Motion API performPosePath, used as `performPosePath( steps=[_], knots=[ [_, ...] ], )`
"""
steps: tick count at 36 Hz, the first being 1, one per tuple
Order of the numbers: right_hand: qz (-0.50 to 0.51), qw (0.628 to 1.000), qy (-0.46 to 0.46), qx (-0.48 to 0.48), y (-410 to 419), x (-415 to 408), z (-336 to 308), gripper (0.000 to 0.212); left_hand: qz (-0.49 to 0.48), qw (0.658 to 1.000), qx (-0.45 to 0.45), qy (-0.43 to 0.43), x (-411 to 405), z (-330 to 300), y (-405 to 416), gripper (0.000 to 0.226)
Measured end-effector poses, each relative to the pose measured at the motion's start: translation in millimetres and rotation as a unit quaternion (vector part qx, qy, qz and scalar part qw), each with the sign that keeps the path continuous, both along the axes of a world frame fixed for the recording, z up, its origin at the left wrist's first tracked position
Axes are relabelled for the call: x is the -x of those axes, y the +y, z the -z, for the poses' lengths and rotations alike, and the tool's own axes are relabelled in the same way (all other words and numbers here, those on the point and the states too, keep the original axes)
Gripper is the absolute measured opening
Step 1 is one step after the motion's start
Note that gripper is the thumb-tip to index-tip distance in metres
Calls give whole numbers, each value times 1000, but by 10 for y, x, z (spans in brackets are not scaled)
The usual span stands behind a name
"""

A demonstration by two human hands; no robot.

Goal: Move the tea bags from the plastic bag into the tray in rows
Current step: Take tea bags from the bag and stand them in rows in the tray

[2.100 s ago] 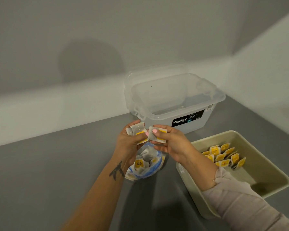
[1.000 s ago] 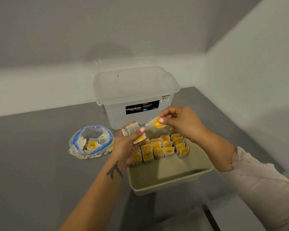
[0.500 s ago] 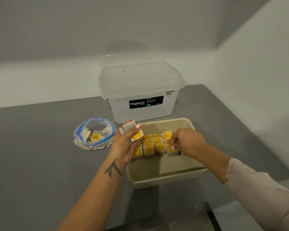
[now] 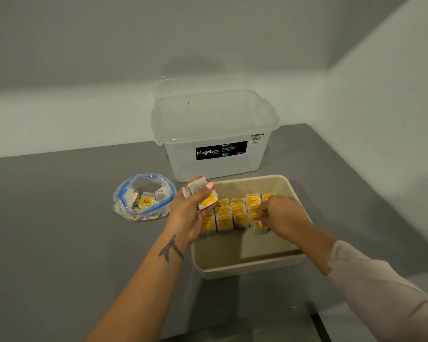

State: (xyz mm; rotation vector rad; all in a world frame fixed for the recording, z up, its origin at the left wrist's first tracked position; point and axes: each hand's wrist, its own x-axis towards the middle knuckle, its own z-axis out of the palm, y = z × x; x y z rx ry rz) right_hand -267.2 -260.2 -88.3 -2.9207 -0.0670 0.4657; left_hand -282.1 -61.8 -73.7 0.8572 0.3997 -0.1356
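Note:
A beige tray (image 4: 245, 265) sits on the grey table and holds several yellow-labelled tea bags (image 4: 232, 213) standing in rows at its far half. My right hand (image 4: 282, 215) is down inside the tray and pinches a tea bag (image 4: 260, 227) at the right end of the nearest row. My left hand (image 4: 190, 211) hovers over the tray's left rim and grips a small bunch of tea bags (image 4: 203, 196). The clear plastic bag (image 4: 143, 196) with a blue zip rim lies open to the left of the tray, with several tea bags inside.
A clear lidded Megabox storage box (image 4: 215, 134) stands right behind the tray. White walls close off the table at the back and the right. A dark gap (image 4: 316, 319) runs along the table's near right edge.
My right hand carried one tea bag from above the plastic bag to the tray and lowered it into the nearest row. My left hand kept its bunch and moved with it.

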Motion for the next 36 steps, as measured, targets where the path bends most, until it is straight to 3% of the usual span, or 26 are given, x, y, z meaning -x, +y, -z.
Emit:
performPosePath(
  steps=[16,23,26,30,33,36],
  knots=[
    [10,1000,-4,-8,4,-48,7,8,12,1000,-18,-2,-15,27,5,28],
    [28,999,-5,-40,-7,-60,-66,11,18,1000,22,3,-20,19,2,25],
    [47,991,-49,-118,34,-67,-143,9,33,998,54,9,-27,24,6,39],
    [55,954,-136,-262,151,-23,-268,13,48,998,47,12,-26,-1,-58,39],
    [82,931,-80,-348,289,32,-441,22,38,999,32,14,-13,-17,-117,35],
    [100,922,15,-375,404,93,-523,38,15,999,33,1,7,-33,-162,34]
  ],
)
